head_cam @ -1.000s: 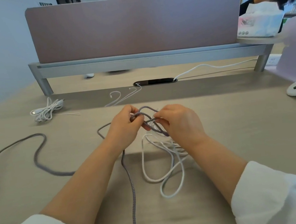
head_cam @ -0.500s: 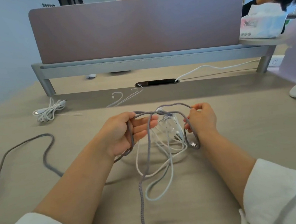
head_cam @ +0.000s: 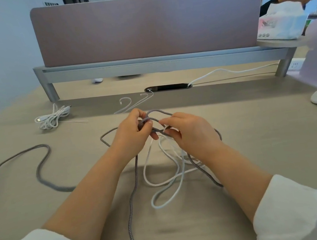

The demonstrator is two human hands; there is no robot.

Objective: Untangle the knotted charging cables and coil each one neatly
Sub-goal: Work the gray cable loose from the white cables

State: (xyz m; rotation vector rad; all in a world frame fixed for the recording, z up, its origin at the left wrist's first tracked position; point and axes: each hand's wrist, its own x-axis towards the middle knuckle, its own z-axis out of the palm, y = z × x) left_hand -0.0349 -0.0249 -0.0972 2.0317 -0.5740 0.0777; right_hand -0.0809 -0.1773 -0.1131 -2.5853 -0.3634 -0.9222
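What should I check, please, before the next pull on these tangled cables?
1. Left hand grips a loop of the grey cable: ok.
2. Right hand pinches at the knot: ok.
3. Which strand the right hand pinches: cannot tell.
4. White cable free of the grey cable: not ok, they cross below the hands.
5. Grey cable's slack lies loose on the desk: ok.

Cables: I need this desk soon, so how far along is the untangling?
Done: one white bundle lies gathered at the far left. In hand: the left hand grips the grey cable, the right hand pinches the knot where it crosses the white cable. Left: freeing both, then coiling each.
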